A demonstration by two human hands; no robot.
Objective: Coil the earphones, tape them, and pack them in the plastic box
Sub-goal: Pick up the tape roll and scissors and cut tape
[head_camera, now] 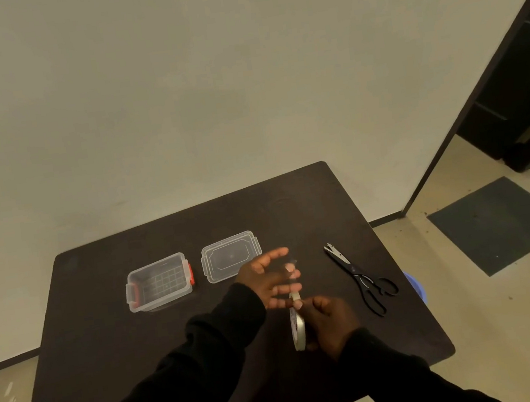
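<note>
My right hand grips a roll of pale tape, held on edge just above the dark table. My left hand is right behind the roll with its fingers spread, and the lowest fingers touch the roll's top. A faint translucent strip shows near those fingertips; I cannot tell whether it is tape. The clear plastic box with red latches stands open and empty at the left. Its clear lid lies flat beside it on the right. No earphones are visible.
Black scissors lie shut on the table to the right of my hands, tips pointing away. A blue object peeks out below the table's right edge. Behind the table is a wall, with a dark doorway and a floor mat on the right.
</note>
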